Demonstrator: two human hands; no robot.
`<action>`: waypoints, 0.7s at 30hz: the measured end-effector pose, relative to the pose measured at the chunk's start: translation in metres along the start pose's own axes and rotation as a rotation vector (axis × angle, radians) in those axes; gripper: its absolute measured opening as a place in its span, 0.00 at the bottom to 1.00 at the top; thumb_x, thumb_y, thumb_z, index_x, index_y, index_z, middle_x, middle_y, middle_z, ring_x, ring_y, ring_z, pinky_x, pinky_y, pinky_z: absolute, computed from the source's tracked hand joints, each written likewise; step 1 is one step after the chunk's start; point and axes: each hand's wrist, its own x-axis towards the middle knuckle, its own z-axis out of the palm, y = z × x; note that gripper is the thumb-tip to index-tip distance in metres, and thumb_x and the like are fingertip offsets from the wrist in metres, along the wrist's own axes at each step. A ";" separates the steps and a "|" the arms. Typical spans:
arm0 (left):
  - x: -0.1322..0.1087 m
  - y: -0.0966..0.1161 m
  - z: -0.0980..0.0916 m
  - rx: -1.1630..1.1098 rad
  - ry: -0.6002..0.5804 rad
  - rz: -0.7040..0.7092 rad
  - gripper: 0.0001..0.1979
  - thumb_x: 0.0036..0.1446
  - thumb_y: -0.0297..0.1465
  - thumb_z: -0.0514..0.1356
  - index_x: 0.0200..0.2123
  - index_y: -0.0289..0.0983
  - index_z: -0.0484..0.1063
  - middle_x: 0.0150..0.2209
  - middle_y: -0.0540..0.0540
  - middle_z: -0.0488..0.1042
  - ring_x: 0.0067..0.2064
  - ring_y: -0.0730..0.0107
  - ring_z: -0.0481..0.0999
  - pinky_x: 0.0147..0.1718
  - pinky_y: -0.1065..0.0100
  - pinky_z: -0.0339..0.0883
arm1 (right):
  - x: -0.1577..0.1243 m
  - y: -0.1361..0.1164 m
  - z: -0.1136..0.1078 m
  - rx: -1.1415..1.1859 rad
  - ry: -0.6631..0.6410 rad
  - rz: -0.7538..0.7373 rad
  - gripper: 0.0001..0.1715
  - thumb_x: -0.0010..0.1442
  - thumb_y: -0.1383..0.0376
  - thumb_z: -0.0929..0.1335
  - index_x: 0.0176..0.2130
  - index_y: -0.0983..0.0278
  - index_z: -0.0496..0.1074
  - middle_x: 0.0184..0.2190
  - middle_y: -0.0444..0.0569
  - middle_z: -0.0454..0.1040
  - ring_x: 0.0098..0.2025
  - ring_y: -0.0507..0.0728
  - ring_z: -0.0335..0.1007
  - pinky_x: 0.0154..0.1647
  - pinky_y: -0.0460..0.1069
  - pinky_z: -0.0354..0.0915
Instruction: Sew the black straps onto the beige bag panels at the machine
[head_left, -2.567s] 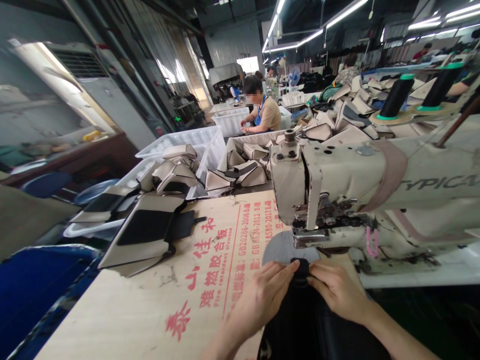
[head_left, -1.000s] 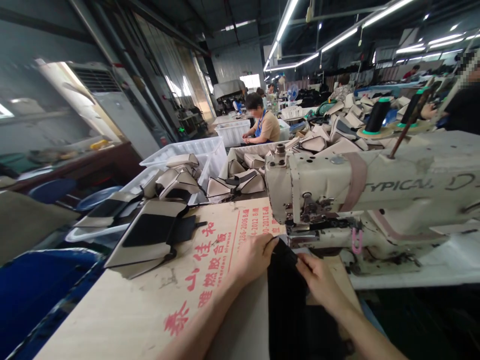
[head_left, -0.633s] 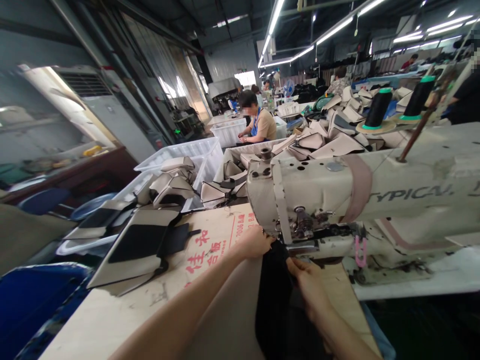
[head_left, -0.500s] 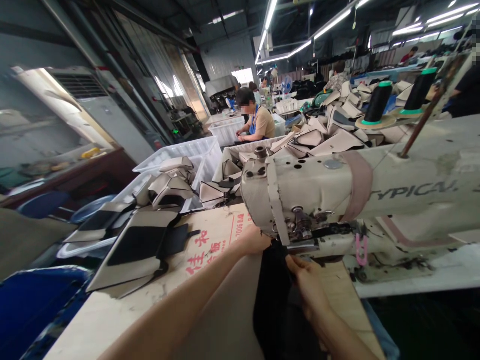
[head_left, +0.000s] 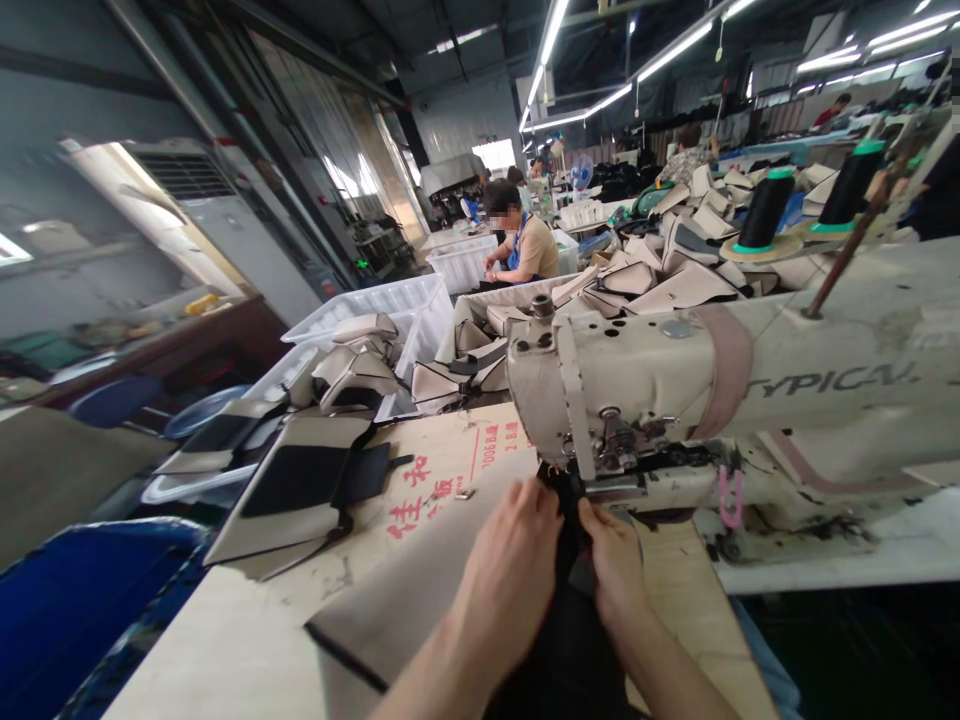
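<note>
A sewing machine [head_left: 637, 375] stands in front of me, its needle area over the far end of a black-and-beige fabric piece [head_left: 427, 560]. My left hand [head_left: 514, 545] is closed, fingers curled on the black part just before the machine's head. Close by on the right, my right hand [head_left: 611, 550] pinches the black edge between thumb and fingers. The black part hangs down between my forearms, while the beige part spreads left over the wooden board [head_left: 255, 640]. What lies under my left fingertips is hidden.
A small metal piece [head_left: 465, 494] lies on the board near a finished-looking beige and black piece [head_left: 296, 480]. White plastic crates [head_left: 367, 305] of similar pieces stand behind. Black thread spools [head_left: 765, 212] top the machine. A blue-lined bin [head_left: 97, 610] is at left; a co-worker [head_left: 536, 245] sits beyond.
My left hand has drawn back from beside the needle area toward me and now curls on the black fabric. The beige part has shifted, showing its dark-edged corner. My right hand stays close to its place.
</note>
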 end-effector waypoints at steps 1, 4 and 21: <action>-0.021 0.011 0.010 0.045 -0.027 0.007 0.12 0.57 0.25 0.47 0.32 0.37 0.70 0.34 0.44 0.72 0.38 0.64 0.71 0.39 0.62 0.67 | 0.000 -0.001 -0.001 -0.011 0.007 -0.002 0.23 0.38 0.54 0.73 0.31 0.70 0.75 0.29 0.49 0.75 0.33 0.55 0.68 0.34 0.46 0.63; -0.050 0.030 0.048 0.141 0.132 -0.183 0.17 0.60 0.33 0.45 0.47 0.32 0.65 0.47 0.37 0.69 0.49 0.59 0.68 0.44 0.61 0.66 | 0.000 -0.003 -0.004 -0.026 0.015 -0.002 0.22 0.37 0.56 0.72 0.29 0.70 0.75 0.27 0.49 0.74 0.31 0.55 0.68 0.30 0.46 0.62; 0.025 -0.001 0.068 0.025 0.213 -0.601 0.23 0.57 0.45 0.46 0.32 0.32 0.69 0.31 0.39 0.73 0.36 0.60 0.73 0.33 0.67 0.62 | -0.002 -0.003 -0.002 -0.002 -0.047 0.002 0.17 0.41 0.60 0.69 0.32 0.68 0.75 0.22 0.47 0.72 0.24 0.53 0.64 0.23 0.45 0.58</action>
